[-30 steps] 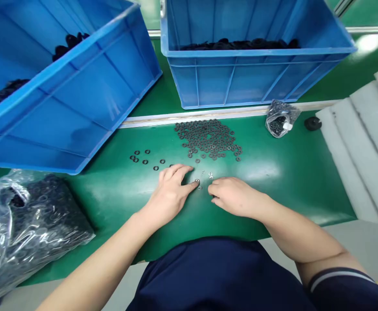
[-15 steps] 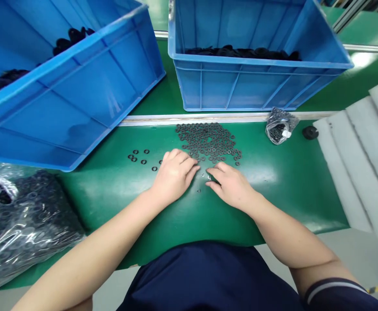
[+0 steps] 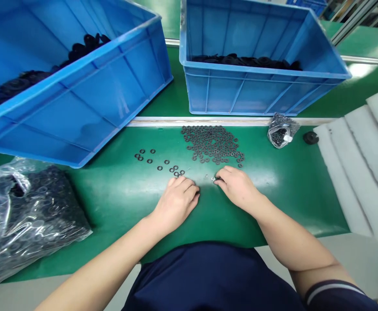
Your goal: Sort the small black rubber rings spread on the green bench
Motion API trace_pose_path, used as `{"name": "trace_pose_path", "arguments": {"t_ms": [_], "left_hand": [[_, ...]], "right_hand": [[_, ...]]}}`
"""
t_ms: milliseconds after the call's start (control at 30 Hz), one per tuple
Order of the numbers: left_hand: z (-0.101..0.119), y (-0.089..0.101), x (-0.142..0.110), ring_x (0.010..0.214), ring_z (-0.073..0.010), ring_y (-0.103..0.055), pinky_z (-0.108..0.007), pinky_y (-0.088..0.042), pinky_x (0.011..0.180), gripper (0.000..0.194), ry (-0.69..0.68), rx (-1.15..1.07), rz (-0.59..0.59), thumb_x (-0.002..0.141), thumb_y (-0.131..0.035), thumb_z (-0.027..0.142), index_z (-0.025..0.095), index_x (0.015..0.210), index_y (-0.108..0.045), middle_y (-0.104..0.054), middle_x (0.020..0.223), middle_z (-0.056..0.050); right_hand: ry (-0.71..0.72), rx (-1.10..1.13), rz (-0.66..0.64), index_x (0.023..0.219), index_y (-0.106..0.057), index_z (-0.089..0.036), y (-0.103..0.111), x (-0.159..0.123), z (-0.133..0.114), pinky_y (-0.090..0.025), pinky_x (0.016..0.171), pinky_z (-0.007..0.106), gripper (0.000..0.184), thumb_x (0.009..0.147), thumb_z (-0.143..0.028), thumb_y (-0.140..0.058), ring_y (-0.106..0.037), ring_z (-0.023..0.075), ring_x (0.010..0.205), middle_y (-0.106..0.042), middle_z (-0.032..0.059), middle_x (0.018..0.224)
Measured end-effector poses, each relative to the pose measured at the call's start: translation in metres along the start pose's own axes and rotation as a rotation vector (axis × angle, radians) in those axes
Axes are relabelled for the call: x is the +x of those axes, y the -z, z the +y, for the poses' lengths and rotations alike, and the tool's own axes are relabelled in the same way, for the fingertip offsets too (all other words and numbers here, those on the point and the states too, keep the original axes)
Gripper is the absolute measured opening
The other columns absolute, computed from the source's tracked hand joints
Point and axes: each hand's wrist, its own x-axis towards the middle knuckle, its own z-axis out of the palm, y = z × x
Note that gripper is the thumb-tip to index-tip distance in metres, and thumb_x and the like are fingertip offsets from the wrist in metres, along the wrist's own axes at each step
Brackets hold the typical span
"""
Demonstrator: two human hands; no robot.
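My right hand (image 3: 236, 185) is closed in a pinch, with a small shiny metal clip (image 3: 213, 178) at its thumb and fingertips. A second tiny metal piece (image 3: 206, 176) lies on the green tabletop just left of it. My left hand (image 3: 177, 204) rests low over the table, fingers curled against the thumb; whatever they hold is hidden. Right above its knuckles is a loose group of black rings (image 3: 171, 170), and a thin sliver (image 3: 189, 169) lies nearby. Beyond both hands spreads a dense single layer of small black rings (image 3: 213, 142).
Two blue crates, one at left (image 3: 111, 101) and one at back (image 3: 240, 93), hold black parts. A large clear bag of dark rings (image 3: 43, 216) sits at left. At right are a small bag (image 3: 281, 131), a black round piece (image 3: 311, 138) and white foam slabs (image 3: 347, 172).
My left hand has drawn back toward me, uncovering several black rings. My right hand stays near the metal clips, its pinch tighter. The whole view has shifted slightly.
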Motion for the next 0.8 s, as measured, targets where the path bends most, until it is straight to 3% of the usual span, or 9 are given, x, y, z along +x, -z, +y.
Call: {"name": "trace_pose_path", "arguments": {"t_ms": [233,533,800], "left_hand": [[-0.025,0.036,-0.051,0.091,-0.0188,-0.060,-0.034,-0.048,0.084,0.005,0.212,-0.083,0.147,0.094,-0.064,0.017,0.015,0.098,-0.063,-0.066,0.093,-0.006],[-0.017,0.018,-0.046,0.090,-0.0206,-0.061,-0.039,-0.051,0.085,0.007,0.183,-0.159,0.035,0.098,-0.057,0.020,0.016,0.099,-0.062,-0.066,0.093,-0.007],[-0.016,0.013,-0.045,0.090,-0.0225,-0.063,-0.039,-0.050,0.081,0.012,0.143,-0.064,0.003,0.100,-0.053,0.021,0.015,0.099,-0.064,-0.067,0.094,-0.007]], "right_hand": [[0.012,-0.012,0.006,0.098,-0.069,-0.015,0.003,-0.001,0.004,-0.046,0.080,0.031,0.011,0.097,-0.018,-0.059,-0.062,0.0210,0.090,-0.065,0.0088,0.095],[-0.016,-0.096,0.014,0.099,-0.069,-0.012,0.001,0.001,-0.004,-0.047,0.083,0.033,0.017,0.097,-0.016,-0.053,-0.062,0.0240,0.093,-0.067,0.0120,0.099],[-0.080,-0.074,0.137,0.093,-0.068,-0.015,-0.011,0.002,-0.006,-0.047,0.075,0.032,0.015,0.092,-0.016,-0.052,-0.062,0.0225,0.084,-0.066,0.0111,0.095]]}}
